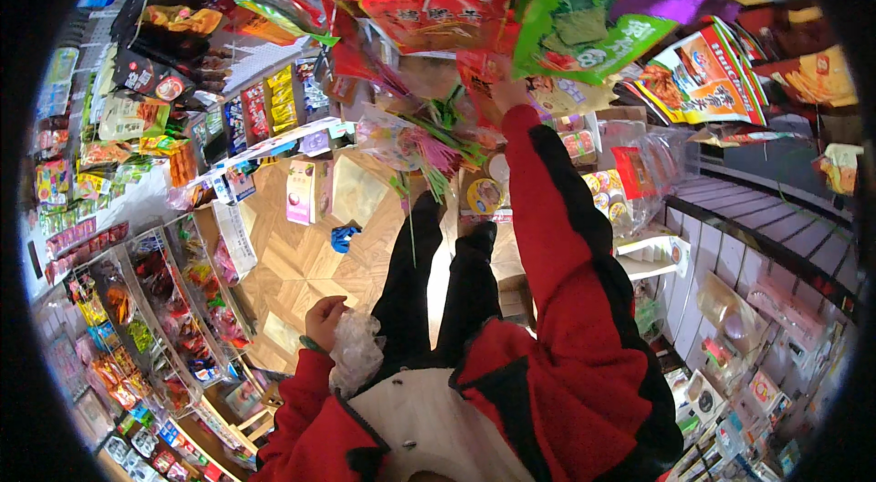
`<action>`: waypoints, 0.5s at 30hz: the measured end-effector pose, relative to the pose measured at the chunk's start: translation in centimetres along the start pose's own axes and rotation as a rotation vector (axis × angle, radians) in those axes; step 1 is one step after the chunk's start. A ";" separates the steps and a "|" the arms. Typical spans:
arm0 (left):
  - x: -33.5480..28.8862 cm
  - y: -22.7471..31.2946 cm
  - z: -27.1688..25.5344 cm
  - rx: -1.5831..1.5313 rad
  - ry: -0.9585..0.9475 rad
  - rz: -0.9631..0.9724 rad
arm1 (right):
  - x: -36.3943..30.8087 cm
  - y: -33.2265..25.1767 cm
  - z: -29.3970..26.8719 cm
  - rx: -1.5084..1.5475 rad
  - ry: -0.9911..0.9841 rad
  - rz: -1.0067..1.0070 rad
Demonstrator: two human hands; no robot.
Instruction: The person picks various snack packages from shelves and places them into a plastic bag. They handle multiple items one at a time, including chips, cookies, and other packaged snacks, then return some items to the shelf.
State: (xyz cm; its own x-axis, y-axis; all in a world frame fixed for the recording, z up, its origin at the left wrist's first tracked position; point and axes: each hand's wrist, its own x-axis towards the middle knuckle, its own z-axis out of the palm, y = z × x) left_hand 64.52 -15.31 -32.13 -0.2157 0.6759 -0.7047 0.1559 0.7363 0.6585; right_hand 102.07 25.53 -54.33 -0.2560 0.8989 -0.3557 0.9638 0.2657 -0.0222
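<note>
My right hand [509,95] reaches up at the end of a red sleeve, among hanging snack bags. It is at the edge of a small red packet [476,76], just under a green snack bag [584,17]. Its fingers are blurred and partly hidden, so their grip does not show. Low on the left, my left hand [324,321] is closed, with crumpled clear plastic [355,352] bunched against its fingers. Below and left of my right hand stands a bunch of thin pink and green sticks [433,154], partly in clear wrapping.
Large red snack bags [433,12] hang across the top. Shelves of small packets [169,309] line the left side, and a slatted wall [730,254] with packaged goods is on the right. A pink-and-white carton [307,191] and a blue crumpled item [344,238] are on the wooden floor.
</note>
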 end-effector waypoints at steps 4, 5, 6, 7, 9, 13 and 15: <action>0.4 0.2 0.1 0.040 -0.034 0.022 | -1.8 -1.0 -0.5 0.373 0.385 0.078; 0.6 0.3 0.2 0.062 -0.048 0.064 | -2.8 -1.1 -0.6 0.542 0.646 0.029; 0.8 0.4 0.3 0.067 -0.054 0.026 | -4.4 -1.4 -0.6 0.726 0.812 0.055; 1.0 0.6 0.4 0.070 -0.060 0.013 | -6.1 -1.9 -0.5 0.850 0.838 0.131; 1.6 1.0 0.7 0.090 -0.099 -0.014 | -8.7 -1.8 -0.6 1.005 0.836 0.357; 2.6 2.2 1.8 0.180 -0.162 0.035 | -16.5 1.3 3.3 1.234 1.043 0.698; 3.0 2.8 2.5 0.199 -0.189 0.023 | -20.0 4.6 7.6 1.301 1.112 1.066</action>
State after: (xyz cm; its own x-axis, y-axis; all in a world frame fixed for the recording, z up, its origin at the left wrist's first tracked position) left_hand 66.77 -11.13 -33.07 -0.0295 0.6730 -0.7391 0.3486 0.6999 0.6234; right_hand 112.21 6.14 -54.40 0.9078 0.4132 -0.0718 0.0702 -0.3183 -0.9454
